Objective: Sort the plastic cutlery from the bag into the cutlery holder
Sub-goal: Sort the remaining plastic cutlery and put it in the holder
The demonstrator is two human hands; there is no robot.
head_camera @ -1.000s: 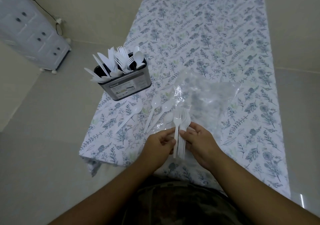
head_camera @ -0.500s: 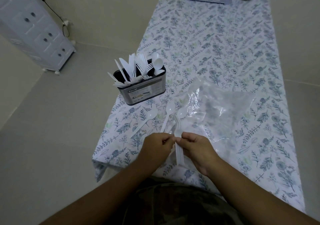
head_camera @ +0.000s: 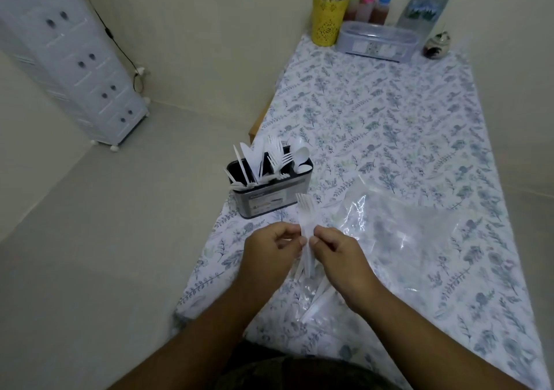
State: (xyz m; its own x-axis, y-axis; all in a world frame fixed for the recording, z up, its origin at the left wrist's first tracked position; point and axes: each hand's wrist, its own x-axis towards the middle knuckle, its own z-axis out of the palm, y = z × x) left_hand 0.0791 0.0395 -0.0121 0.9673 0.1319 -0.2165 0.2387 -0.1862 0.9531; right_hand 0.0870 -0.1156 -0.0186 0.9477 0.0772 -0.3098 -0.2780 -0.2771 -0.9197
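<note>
A bunch of white plastic forks [head_camera: 305,215] stands upright, tines up, pinched between my left hand [head_camera: 269,250] and my right hand [head_camera: 338,257] above the table's near edge. Just beyond them the dark cutlery holder [head_camera: 269,199] sits at the table's left edge. It holds white knives at the left, forks in the middle and spoons at the right. The clear plastic bag [head_camera: 404,227] lies flat to the right of my hands. A few white cutlery handles [head_camera: 317,302] lie under my right wrist.
The floral tablecloth [head_camera: 389,125] covers the long table. At its far end stand a yellow cup [head_camera: 327,20], sauce bottles [head_camera: 368,2], a lidded box [head_camera: 376,40] and water bottles [head_camera: 425,2]. A white drawer unit [head_camera: 69,56] stands on the floor at left.
The camera has tilted up, so the far end of the table has come into view. My hands have raised the forks off the table to upright; the loose spoons are now hidden.
</note>
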